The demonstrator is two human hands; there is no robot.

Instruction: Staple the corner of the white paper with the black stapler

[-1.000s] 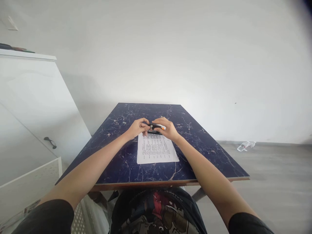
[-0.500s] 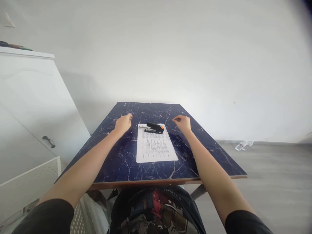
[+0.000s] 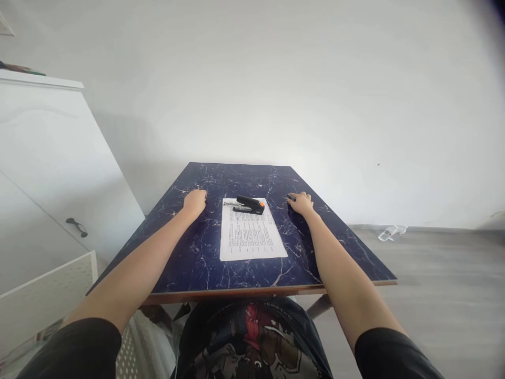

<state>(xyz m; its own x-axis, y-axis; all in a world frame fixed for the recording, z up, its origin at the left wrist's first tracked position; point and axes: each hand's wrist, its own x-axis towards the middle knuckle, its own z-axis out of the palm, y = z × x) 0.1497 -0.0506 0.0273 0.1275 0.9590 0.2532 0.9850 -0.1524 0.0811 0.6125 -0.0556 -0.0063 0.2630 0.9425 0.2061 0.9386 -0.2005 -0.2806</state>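
Near the middle of the dark blue marbled table point(image 3: 244, 276) lies a printed sheet or thin stack of paper point(image 3: 250, 234). A black stapler point(image 3: 250, 205) with an orange part rests across its far end, its metal jaw facing left and standing apart. My left hand point(image 3: 194, 204) is on the table left of the paper, fingers curled in, with nothing visible in it. To the right of the stapler, my right hand point(image 3: 302, 203) rests on the tabletop, thumb apart from the loosely bent fingers. A small dark patch shows by its thumb; I cannot tell what it is. Neither hand touches the stapler or paper.
A white cabinet point(image 3: 59, 158) with a dark handle point(image 3: 76, 227) stands to the left. The table's far edge is near a plain wall point(image 3: 276, 79). A clear plastic item point(image 3: 392, 232) lies on the floor at right.
Both hands have lowered onto the table and moved slightly outward, away from the stapler. My right fingers have gone from a pinch to a looser pose. Stapler and paper have stayed put.
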